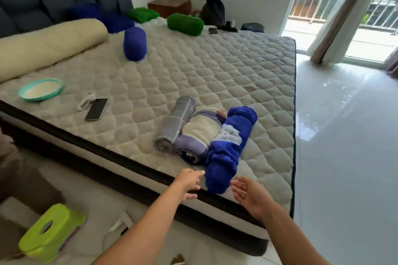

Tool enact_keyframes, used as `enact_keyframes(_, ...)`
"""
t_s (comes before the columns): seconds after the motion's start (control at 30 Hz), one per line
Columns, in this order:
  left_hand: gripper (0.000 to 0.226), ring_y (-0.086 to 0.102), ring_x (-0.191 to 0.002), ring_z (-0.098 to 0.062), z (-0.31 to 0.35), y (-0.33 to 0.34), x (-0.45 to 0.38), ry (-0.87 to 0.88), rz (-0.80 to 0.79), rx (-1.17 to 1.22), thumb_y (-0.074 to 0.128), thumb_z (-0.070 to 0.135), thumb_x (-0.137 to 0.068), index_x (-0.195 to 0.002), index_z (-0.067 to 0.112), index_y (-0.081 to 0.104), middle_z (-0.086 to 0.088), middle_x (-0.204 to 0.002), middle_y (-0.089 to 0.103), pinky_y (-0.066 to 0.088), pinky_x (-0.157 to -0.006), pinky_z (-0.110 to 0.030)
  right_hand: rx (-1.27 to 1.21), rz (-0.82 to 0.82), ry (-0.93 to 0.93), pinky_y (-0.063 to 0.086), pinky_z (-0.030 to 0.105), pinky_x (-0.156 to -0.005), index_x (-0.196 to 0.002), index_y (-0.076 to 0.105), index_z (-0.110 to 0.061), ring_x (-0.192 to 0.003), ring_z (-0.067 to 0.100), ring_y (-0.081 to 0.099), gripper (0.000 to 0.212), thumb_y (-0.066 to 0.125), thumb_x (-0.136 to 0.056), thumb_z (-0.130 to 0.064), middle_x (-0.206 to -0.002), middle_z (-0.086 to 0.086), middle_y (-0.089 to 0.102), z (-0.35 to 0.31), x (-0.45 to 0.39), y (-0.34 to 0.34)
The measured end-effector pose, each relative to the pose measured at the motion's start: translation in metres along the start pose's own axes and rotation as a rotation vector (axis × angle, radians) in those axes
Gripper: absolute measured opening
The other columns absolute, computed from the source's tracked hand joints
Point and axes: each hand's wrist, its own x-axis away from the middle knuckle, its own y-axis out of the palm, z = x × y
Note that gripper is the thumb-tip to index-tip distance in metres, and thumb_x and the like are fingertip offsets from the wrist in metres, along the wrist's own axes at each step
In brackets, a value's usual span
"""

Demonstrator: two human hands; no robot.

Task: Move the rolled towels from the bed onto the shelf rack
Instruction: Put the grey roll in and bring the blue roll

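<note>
Three rolled towels lie side by side near the mattress's (215, 66) front edge: a grey one (174, 127), a purple and cream one (199, 135), and a bright blue one (228, 150) with a white patch. My left hand (189, 183) is open just left of the blue towel's near end. My right hand (252, 196) is open just right of it, palm turned inward. Neither hand touches it. Further back lie another blue roll (134, 43), a darker blue roll (103, 17) and two green rolls (185, 24) (142, 14). No shelf rack is in view.
A cream bolster (47, 47) lies at the back left. A teal bowl (41, 89), a phone (96, 109) and a small white item rest on the left of the mattress. A lime green stool (50, 232) stands on the floor at lower left. Shiny tiled floor (344, 135) runs right toward a glass door.
</note>
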Motion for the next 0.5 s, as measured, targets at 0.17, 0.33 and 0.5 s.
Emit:
enact_keyframes(0.17, 0.051, 0.045, -0.130, -0.030, 0.020, 0.014, -0.036, -0.146, -0.099, 0.095, 0.058, 0.025, -0.093, -0.139, 0.013, 0.041, -0.014, -0.143, 0.045, 0.043, -0.099, -0.050, -0.018, 0.104, 0.016, 0.048, 0.031, -0.069, -0.106, 0.056, -0.006, -0.090, 0.024, 0.060, 0.016, 0.047, -0.096, -0.014, -0.102, 0.014, 0.061, -0.026, -0.032, -0.003)
enact_keyframes(0.33, 0.060, 0.038, -0.137, -0.032, 0.032, 0.022, -0.076, -0.276, -0.103, 0.151, 0.064, 0.025, -0.089, -0.142, 0.017, 0.037, -0.011, -0.150, 0.038, 0.044, -0.101, -0.056, -0.003, 0.137, 0.074, 0.043, 0.039, -0.094, -0.138, 0.045, -0.007, -0.120, 0.030, 0.051, 0.042, 0.048, -0.097, -0.018, -0.135, 0.020, 0.050, -0.053, -0.081, -0.002)
enact_keyframes(0.5, 0.088, 0.028, -0.142, -0.036, 0.037, 0.026, -0.112, -0.418, -0.069, 0.178, 0.076, 0.036, -0.077, -0.148, 0.021, 0.027, -0.009, -0.156, 0.029, 0.050, -0.085, -0.057, 0.058, 0.173, 0.096, 0.041, 0.037, -0.102, -0.138, 0.045, -0.013, -0.131, 0.026, 0.046, 0.053, 0.060, -0.091, -0.033, -0.143, 0.013, 0.048, -0.093, -0.148, 0.004)
